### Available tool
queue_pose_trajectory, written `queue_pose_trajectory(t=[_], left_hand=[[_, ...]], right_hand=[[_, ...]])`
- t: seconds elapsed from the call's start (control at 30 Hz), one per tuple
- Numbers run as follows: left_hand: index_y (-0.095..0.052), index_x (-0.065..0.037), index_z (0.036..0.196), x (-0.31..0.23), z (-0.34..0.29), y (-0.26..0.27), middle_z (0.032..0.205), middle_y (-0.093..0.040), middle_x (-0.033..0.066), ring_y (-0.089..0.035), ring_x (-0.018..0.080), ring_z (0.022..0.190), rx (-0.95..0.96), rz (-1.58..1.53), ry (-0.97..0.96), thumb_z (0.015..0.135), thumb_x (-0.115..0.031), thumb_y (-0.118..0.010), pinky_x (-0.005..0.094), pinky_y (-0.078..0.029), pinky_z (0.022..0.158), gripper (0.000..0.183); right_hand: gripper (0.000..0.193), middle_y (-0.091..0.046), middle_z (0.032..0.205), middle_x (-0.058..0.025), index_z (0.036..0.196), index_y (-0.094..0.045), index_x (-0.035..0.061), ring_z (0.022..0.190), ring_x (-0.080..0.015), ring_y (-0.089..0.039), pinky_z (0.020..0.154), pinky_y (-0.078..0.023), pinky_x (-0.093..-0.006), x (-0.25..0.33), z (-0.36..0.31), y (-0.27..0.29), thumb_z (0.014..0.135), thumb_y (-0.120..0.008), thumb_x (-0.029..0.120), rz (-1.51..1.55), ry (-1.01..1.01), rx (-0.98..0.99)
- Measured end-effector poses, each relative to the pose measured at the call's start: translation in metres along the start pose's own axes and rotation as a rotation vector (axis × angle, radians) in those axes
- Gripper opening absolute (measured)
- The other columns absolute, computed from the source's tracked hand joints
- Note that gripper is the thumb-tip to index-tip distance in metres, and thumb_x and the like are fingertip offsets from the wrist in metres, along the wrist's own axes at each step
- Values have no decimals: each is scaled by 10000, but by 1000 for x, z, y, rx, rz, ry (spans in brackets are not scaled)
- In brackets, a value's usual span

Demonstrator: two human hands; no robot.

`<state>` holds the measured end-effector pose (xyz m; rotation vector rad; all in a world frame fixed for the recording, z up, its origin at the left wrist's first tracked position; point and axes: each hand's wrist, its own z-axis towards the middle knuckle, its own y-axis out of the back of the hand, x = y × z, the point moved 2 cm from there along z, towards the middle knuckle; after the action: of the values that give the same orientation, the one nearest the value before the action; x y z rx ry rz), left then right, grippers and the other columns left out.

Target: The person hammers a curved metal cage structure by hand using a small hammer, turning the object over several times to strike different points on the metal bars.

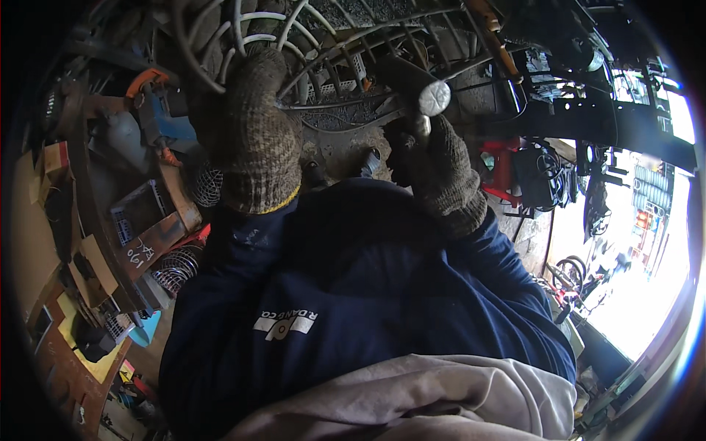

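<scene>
A knitted brown work glove covers my left hand (pixel 257 136), at the upper left of centre. Its fingers close on a frame of bent metal rods (pixel 337 107), with several curved bars, some pale and some dark. The exact grip is partly hidden behind the glove. My right hand (pixel 445 173), gloved alike, is wrapped round the shiny handle of a hammer (pixel 434 97). The hammer's round pale face points toward me, and its dark head lies over the right part of the rod frame, apart from my left hand. Whether it touches the rods I cannot tell.
On the left stands a brown metal bench (pixel 158 246) with a blue and orange tool (pixel 165 117). Coiled wire (pixel 176 268) lies near its edge. A red stand (pixel 501 173) is at the right, beside dark cables. An orange bar (pixel 500 51) crosses the upper right.
</scene>
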<state>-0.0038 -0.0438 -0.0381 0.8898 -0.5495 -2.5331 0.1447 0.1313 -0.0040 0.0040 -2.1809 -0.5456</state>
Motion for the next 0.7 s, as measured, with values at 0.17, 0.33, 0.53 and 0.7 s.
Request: queue_pose_trajectory(t=[0.17,0.33,0.53,0.7], left_hand=[[-677,-80,1150,72,-33,-13,1087,-698,116,-669,261,1007,-35,309,-84,871,-49,-639,372,-529,895,283],[-660,-89,1184,84,-29,-16,1114,-693,115,-665,258,1035,-8,179,104,886,-65,-625,376,-530,897,301],[-671,-83,1162,11,-7,-20,1088,-700,116,-674,271,1012,-119,284,36,880,-39,-604,370,-532,879,293],[-702,-70,1092,21,8,-11,1042,-712,118,-680,276,981,-52,92,-78,861,7,-578,366,-533,861,273]], right_hand=[[247,-623,1060,-153,1173,-544,48,801,-158,-613,626,-514,-286,-13,-2,1,958,-588,163,51,482,-162],[245,-637,1024,-150,1164,-556,18,816,-194,-640,676,-529,-309,-9,-1,-1,948,-591,130,-30,481,-63],[212,-646,937,-123,1125,-595,8,818,-236,-663,697,-534,-347,-23,21,-17,936,-596,103,39,507,-191],[306,-653,939,-120,1212,-573,13,804,-192,-664,664,-533,-311,2,-10,4,930,-609,126,311,404,-82]])
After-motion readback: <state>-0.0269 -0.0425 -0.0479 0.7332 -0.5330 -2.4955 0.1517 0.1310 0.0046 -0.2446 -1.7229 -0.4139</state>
